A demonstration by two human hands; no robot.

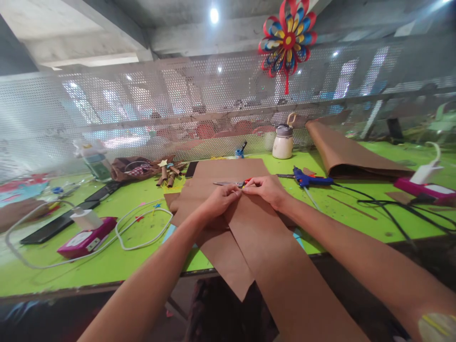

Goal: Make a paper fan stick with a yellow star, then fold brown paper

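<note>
The left hand [223,196] and right hand [265,188] are held over brown paper [276,247], each in a narrow, pinched grip. The paper is spread on the desk [138,266] and hung past its near edge, so it could be creased or dragged off by the overhang, or nicked if the nearby scissors [225,183] were bumped. What is pinched cannot be made out; the paper's lower end is cut off from view.

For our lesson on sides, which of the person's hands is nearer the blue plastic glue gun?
Right. The right hand is just left of the glue gun; the left hand is farther left.
</note>
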